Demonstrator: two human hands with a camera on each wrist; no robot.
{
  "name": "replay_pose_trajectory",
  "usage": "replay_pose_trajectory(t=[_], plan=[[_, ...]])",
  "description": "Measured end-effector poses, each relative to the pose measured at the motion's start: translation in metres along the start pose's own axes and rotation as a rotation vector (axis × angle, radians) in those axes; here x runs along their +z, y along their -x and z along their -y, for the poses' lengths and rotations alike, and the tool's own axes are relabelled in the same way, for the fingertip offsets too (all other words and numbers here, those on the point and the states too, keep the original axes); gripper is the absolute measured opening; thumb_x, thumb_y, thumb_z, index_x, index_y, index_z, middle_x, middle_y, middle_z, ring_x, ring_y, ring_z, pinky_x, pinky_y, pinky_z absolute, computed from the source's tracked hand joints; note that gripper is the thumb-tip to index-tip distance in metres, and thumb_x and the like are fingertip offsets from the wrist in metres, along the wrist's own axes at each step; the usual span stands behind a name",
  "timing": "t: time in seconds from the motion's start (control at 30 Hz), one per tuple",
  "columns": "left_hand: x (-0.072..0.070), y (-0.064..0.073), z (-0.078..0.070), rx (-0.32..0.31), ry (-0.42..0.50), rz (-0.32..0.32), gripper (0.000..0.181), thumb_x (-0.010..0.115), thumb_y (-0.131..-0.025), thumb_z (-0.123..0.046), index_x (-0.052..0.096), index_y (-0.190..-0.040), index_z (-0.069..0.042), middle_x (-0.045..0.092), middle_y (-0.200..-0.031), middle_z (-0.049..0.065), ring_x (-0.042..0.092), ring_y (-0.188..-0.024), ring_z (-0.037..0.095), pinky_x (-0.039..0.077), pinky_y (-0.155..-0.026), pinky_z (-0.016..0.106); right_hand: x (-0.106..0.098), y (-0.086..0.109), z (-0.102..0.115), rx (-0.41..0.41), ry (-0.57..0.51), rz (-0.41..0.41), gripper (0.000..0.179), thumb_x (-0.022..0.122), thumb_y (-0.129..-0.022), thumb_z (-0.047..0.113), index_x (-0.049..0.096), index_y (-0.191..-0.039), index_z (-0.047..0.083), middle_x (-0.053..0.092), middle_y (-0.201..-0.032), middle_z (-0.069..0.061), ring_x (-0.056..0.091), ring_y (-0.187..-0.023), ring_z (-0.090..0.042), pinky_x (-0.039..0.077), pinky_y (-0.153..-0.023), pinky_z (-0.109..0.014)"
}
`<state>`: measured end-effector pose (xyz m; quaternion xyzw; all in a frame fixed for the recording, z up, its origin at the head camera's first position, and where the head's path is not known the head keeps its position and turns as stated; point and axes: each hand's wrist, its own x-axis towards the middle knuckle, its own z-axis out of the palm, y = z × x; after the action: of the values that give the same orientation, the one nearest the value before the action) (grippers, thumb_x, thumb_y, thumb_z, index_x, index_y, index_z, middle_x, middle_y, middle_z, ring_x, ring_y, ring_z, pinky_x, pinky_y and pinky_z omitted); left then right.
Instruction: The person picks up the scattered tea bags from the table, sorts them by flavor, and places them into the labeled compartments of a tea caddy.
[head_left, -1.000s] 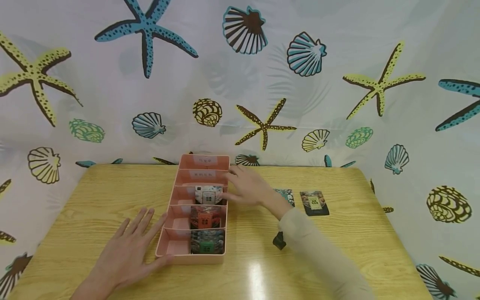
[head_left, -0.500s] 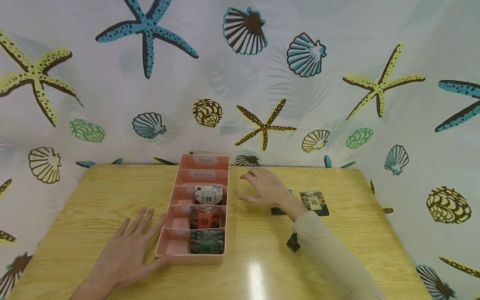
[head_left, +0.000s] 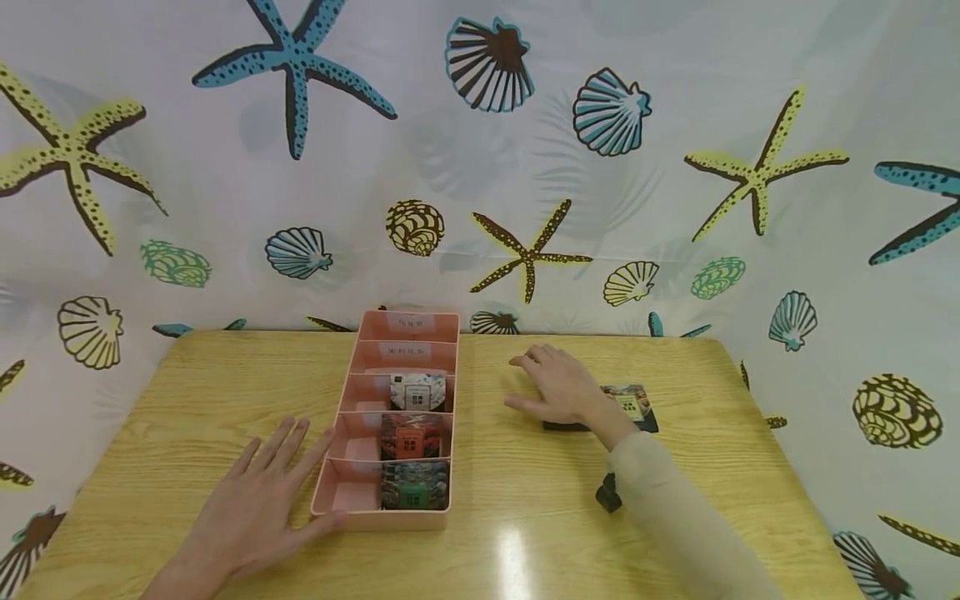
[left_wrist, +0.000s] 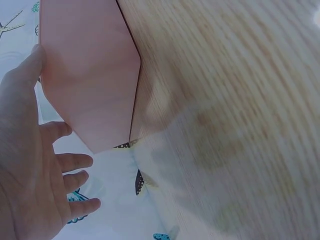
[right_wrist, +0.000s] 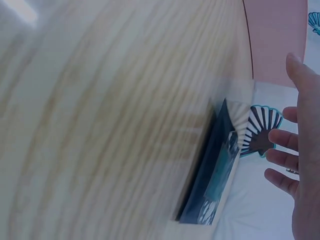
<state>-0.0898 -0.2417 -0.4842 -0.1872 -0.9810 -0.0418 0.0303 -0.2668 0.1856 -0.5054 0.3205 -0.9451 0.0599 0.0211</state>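
Note:
A pink divided box [head_left: 382, 522] stands on the table, with paper labels inside its compartments. Its three nearest compartments hold a white packet [head_left: 418, 393], a red packet [head_left: 410, 437] and a dark packet with a green label [head_left: 415, 487]. My left hand [head_left: 251, 500] lies along the box's left side, fingers spread, thumb at the near corner. To the box's right, my right hand [head_left: 558, 387] hovers with loosely bent fingers and holds nothing. Below it lies a dark packet [right_wrist: 217, 172], mostly hidden in the head view. Beside that is a packet with a yellow label [head_left: 630, 406], partly covered.
The wooden table [head_left: 247, 375] ends at a hanging cloth [head_left: 480, 167] printed with starfish and shells. A small black object [head_left: 609, 493] shows at the right sleeve. The box's two farthest compartments show only labels.
My right hand has moved away from the box, rightward, to over the dark packet. The left hand and the box have stayed in place.

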Motion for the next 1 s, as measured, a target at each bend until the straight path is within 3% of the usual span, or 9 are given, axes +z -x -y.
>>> replay_pose_trajectory(t=[0.2,0.53,1.0], plan=[[-0.001,0.0,0.0,0.0,-0.002,0.001,0.101,0.059,-0.088,-0.081,0.035,-0.167,-0.022,0.038,-0.169,0.023,0.035,-0.157,0.045,0.034,-0.124,0.07,0.003,0.01,-0.009,0.016,0.028,0.029,0.073,0.056,-0.1,0.068,0.056,-0.151,0.016,0.064,-0.136,-0.01,0.063,-0.124,-0.03,0.055,-0.106,-0.05],[0.0,0.0,0.001,0.003,0.0,-0.005,0.101,0.06,-0.088,-0.081,0.036,-0.166,-0.022,0.039,-0.168,0.024,0.035,-0.157,0.045,0.033,-0.123,0.07,0.011,0.025,-0.029,0.075,0.056,0.103,0.076,0.052,-0.1,0.071,0.052,-0.155,0.018,0.06,-0.141,-0.01,0.06,-0.13,-0.03,0.052,-0.111,-0.052],[0.001,0.0,0.001,0.006,-0.01,0.006,0.101,0.059,-0.088,-0.082,0.038,-0.165,-0.021,0.039,-0.168,0.024,0.035,-0.157,0.045,0.033,-0.124,0.07,0.019,0.037,-0.044,0.077,0.092,0.105,0.073,0.049,-0.101,0.072,0.053,-0.152,0.019,0.061,-0.137,-0.011,0.063,-0.123,-0.03,0.056,-0.104,-0.051]])
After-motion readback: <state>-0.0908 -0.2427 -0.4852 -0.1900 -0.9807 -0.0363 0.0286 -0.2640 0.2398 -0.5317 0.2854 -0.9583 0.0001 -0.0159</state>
